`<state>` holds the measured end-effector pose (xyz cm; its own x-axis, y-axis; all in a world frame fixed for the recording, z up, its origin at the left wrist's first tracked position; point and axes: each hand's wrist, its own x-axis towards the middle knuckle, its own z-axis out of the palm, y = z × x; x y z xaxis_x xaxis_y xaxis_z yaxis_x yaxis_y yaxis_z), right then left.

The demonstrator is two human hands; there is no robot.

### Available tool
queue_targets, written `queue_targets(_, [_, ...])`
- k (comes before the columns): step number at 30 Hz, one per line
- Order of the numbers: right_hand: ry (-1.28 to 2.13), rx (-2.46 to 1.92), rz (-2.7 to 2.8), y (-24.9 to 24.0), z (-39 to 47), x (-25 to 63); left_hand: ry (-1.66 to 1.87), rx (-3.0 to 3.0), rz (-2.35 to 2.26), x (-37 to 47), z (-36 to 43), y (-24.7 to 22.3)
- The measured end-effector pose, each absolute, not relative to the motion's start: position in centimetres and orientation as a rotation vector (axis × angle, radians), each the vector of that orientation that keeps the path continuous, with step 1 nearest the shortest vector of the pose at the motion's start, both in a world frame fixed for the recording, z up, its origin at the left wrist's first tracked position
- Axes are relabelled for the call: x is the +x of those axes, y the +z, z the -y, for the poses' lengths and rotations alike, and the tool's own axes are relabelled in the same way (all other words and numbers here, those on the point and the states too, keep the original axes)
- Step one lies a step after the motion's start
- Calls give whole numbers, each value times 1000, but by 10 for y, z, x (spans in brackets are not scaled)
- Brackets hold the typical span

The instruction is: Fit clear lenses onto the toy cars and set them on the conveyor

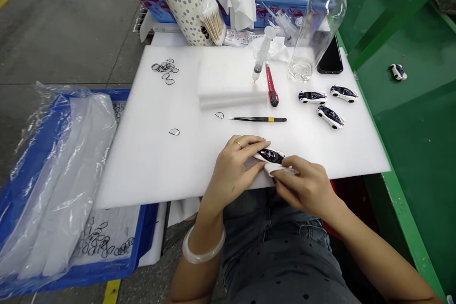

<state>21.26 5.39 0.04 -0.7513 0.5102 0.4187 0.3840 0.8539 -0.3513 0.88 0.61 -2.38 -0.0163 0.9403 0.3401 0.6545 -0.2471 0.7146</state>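
Car: small white-and-black toy car [270, 155], near edge of white foam-topped bench [149, 152]
Left hand [237, 166]: grip pinching car's left end
Right hand [302, 183]: grip pressing folded white cloth [273, 168] against car

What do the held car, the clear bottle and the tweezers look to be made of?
Held car: glossy plastic or painted metal, undecided; bright reflections on its dark top.
Clear bottle: smooth, transparent plastic or glass; the background shows through.
Tweezers: probably metal with a dark coating, judging by the thin, pointed tips; the yellow patch could be paint or tape.
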Motion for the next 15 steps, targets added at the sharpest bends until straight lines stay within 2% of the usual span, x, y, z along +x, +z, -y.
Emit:
queue_targets(3, [455, -698, 2505, 14, -79, 220, 1181, 1900, -1597, 4, -3, -21])
queue_targets(8, [49, -1109, 2445, 30, -97, 209, 1396, 1644, -1595, 2, 7, -23])
queue_targets(12, [376, -898, 2619, 16, -70, 183, 1601, 1357, -1593, 2, 12, -28])
queue_targets(15, [449, -975, 2410, 7, -83, 210, 1592, 1313, -1613, 2, 14, -29])
